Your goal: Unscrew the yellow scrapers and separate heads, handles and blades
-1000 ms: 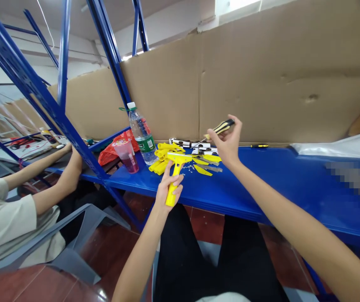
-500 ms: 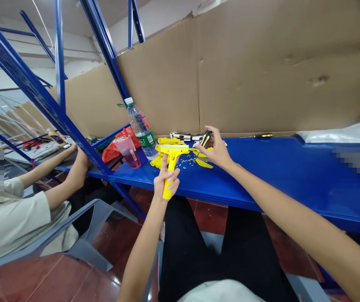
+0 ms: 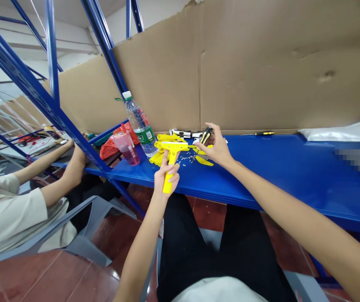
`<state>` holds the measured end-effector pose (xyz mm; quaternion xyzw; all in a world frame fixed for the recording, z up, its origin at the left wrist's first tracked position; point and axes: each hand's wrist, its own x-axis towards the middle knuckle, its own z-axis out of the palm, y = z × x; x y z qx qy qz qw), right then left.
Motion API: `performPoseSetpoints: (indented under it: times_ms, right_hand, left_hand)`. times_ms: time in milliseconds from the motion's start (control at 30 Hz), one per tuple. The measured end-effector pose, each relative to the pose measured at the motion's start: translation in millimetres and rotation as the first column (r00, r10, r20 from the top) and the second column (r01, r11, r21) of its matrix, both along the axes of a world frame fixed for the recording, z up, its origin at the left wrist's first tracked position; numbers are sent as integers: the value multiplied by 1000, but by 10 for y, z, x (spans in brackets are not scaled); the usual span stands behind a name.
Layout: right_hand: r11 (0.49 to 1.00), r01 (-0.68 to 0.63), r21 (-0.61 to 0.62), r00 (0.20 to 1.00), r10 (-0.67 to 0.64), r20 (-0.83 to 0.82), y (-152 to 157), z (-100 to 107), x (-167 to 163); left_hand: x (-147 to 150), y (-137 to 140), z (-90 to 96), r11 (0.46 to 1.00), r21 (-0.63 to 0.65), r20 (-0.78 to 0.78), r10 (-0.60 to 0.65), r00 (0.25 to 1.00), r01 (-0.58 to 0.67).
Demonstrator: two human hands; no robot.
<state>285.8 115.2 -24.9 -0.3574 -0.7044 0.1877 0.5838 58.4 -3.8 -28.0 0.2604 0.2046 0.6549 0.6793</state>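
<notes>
My left hand (image 3: 166, 176) is closed around the handle of a yellow T-shaped scraper (image 3: 171, 165), held above the table's front edge with its wide head at the top. In my right hand (image 3: 219, 147) is a black and yellow screwdriver (image 3: 206, 135), gripped by its handle between thumb and fingers; its shaft points down and left. Under and between the hands, small screws (image 3: 184, 158) lie scattered on the blue table. Several more yellow plastic parts (image 3: 157, 157) are piled behind the scraper, and a flat yellow piece (image 3: 204, 161) lies below the screwdriver.
A water bottle (image 3: 145, 136) and a plastic cup with red drink (image 3: 131, 153) stand left, beside a red bag (image 3: 107, 147). Another screwdriver (image 3: 264, 133) lies at the back of the blue table (image 3: 277, 172). Cardboard (image 3: 245, 67) walls the rear. A co-worker (image 3: 19, 209) sits left, beyond a blue post.
The scraper has tipped slightly in my left hand, and its head shows at a different angle. My right hand keeps hold of the screwdriver. The whole view has shifted a little.
</notes>
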Motion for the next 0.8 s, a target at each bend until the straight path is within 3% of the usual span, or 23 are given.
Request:
performPoseSetpoints:
  times_ms: [200, 500, 800]
  right_hand:
    - [998, 38, 41, 998, -36, -55, 31, 34, 16]
    - [990, 88, 110, 986, -71, -148, 75, 111, 74]
    - [994, 61, 94, 986, -45, -160, 122, 101, 40]
  left_hand:
    - [63, 16, 38, 999, -19, 106, -35, 994, 37]
    - [120, 38, 47, 980, -169, 229, -63, 971, 104]
    - [181, -11, 73, 972, -192, 179, -104, 978, 139]
